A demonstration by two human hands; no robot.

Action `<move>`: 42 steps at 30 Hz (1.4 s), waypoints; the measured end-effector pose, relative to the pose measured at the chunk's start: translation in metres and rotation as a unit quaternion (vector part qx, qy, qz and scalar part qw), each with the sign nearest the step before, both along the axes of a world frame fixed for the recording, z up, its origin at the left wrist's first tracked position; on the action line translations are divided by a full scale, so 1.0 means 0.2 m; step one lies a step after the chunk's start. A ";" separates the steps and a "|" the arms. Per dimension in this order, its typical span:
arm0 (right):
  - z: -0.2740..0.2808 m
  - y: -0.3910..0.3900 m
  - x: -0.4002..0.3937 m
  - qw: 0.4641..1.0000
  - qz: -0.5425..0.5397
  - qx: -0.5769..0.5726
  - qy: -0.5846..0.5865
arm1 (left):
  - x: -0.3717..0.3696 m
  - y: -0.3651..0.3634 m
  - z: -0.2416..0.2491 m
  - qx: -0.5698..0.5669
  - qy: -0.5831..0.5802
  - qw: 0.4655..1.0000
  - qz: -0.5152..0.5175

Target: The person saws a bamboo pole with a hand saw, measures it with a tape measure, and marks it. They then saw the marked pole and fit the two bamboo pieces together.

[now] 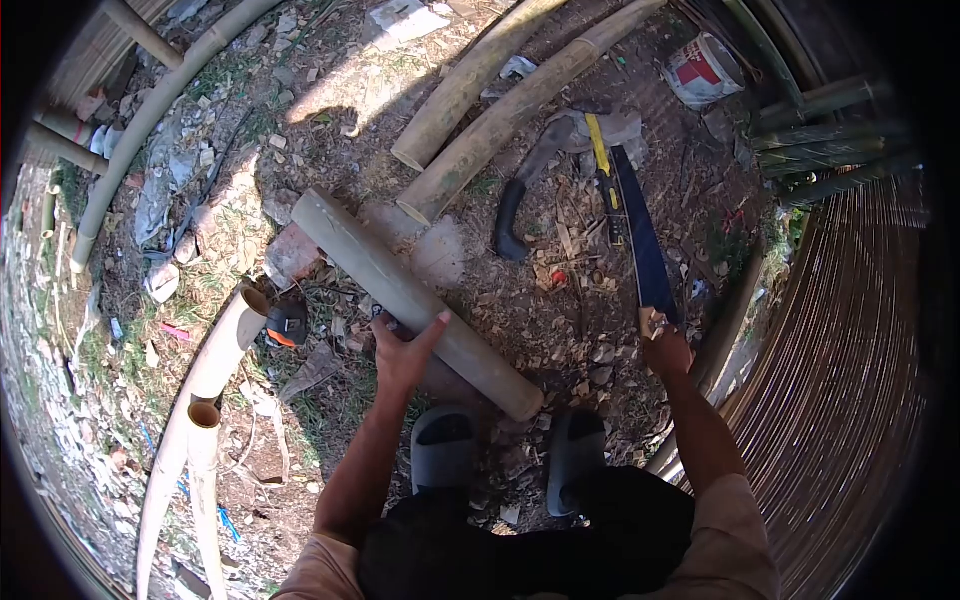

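Observation:
My left hand (405, 345) is wrapped over a short cut length of bamboo (375, 262), thumb on top and fingers down its far side. The bamboo lies slantwise on the ground in front of my feet. A handsaw (643, 235) with a dark blade and a light-coloured handle is in my right hand (667, 350), fingers closed round the handle. Its blade points away from me, apart from the bamboo. Left of the blade lie a yellow and black tool (603, 160) and a curved blade with a black handle (512, 220).
Two long bamboo poles (490, 150) lie ahead. An orange and black tape measure (287, 323) sits beside cut bamboo poles (215, 365) at the left. A white and red bucket (703, 72) stands at the far right. Slatted bamboo (840, 380) borders the right side. Wood chips litter the ground.

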State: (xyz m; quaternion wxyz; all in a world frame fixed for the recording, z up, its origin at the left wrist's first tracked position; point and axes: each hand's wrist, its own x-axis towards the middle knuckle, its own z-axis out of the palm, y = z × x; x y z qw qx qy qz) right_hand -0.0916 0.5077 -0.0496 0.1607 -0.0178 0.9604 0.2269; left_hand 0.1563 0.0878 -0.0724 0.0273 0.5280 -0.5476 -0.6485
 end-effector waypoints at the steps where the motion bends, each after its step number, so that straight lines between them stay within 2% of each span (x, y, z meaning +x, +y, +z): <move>1: 0.02 -0.09 0.03 0.995 0.046 -0.085 0.001 | -0.04 0.02 -0.01 -0.055 -0.034 0.998 -0.003; 2: 0.02 -0.21 0.07 0.984 0.097 -0.150 -0.010 | -0.06 0.02 -0.01 -0.112 -0.067 0.991 -0.005; 4: 0.07 -0.51 0.20 0.948 0.201 -0.246 -0.031 | -0.07 0.01 -0.04 -0.104 -0.050 0.993 -0.005; 5: 0.02 -0.61 0.25 0.885 0.290 -0.364 -0.037 | -0.07 0.00 -0.05 -0.094 -0.034 0.995 -0.006; 6: 0.10 -0.77 0.35 0.919 0.229 -0.298 -0.123 | -0.06 -0.01 -0.02 -0.094 -0.028 0.995 -0.010; 8: 0.17 -0.99 0.51 0.859 0.270 -0.396 -0.178 | 0.00 -0.05 0.05 0.079 0.096 0.992 0.025; 10: 0.28 -1.15 0.64 0.850 0.276 -0.343 -0.290 | 0.08 -0.06 0.05 0.106 0.109 0.988 0.014; 11: 0.28 -1.18 0.69 0.855 0.274 -0.341 -0.278 | 0.10 -0.06 0.07 0.141 0.147 0.979 0.028; 13: 0.26 -1.21 0.81 0.833 0.214 -0.354 -0.366 | 0.14 -0.05 0.15 0.198 0.171 0.964 0.055; 14: 0.26 -1.22 0.81 0.836 0.215 -0.351 -0.363 | 0.14 -0.05 0.16 0.200 0.175 0.962 0.055; 17: 0.25 -1.20 0.79 0.850 0.202 -0.314 -0.370 | 0.15 -0.04 0.18 0.104 0.237 0.966 0.018; 18: 0.23 -1.19 0.77 0.843 0.212 -0.344 -0.355 | 0.13 -0.04 0.17 0.106 0.241 0.965 0.016; 20: 0.21 -1.17 0.73 0.836 0.221 -0.372 -0.337 | 0.11 -0.01 0.16 0.040 0.256 0.966 0.006; 21: 0.21 -1.17 0.71 0.827 0.230 -0.389 -0.334 | 0.10 0.00 0.15 0.042 0.256 0.966 0.005; 23: 0.23 -1.15 0.67 0.819 0.238 -0.406 -0.329 | 0.07 0.02 0.14 0.114 0.266 0.953 0.086; 24: 0.26 -1.14 0.66 0.812 0.229 -0.421 -0.333 | 0.07 0.03 0.15 0.115 0.265 0.953 0.086; 26: 0.27 -1.12 0.66 0.803 0.219 -0.438 -0.340 | 0.07 0.04 0.19 0.229 0.261 0.929 0.127; 32: 0.29 -1.04 0.71 0.826 0.231 -0.393 -0.331 | 0.07 0.13 0.09 0.187 0.179 0.958 0.125; 34: 0.30 -1.01 0.64 0.780 0.285 -0.403 -0.385 | 0.09 0.12 0.09 0.175 0.203 0.955 0.126; 35: 0.34 -1.00 0.57 0.787 0.291 -0.343 -0.422 | 0.10 0.10 0.09 0.157 0.200 0.958 0.133; 36: 0.32 -0.95 0.53 0.786 0.290 -0.345 -0.422 | 0.11 0.08 0.09 0.138 0.198 0.960 0.140; 38: 0.23 -0.80 0.42 0.822 0.284 -0.361 -0.336 | 0.15 0.04 0.09 0.129 0.171 0.965 0.152; 40: 0.20 -0.64 0.30 0.880 0.267 -0.282 -0.272 | 0.17 0.00 0.10 0.099 0.192 0.957 0.196; 42: 0.19 -0.43 0.19 0.909 0.252 -0.204 -0.263 | 0.23 -0.04 0.08 0.074 0.195 0.956 0.203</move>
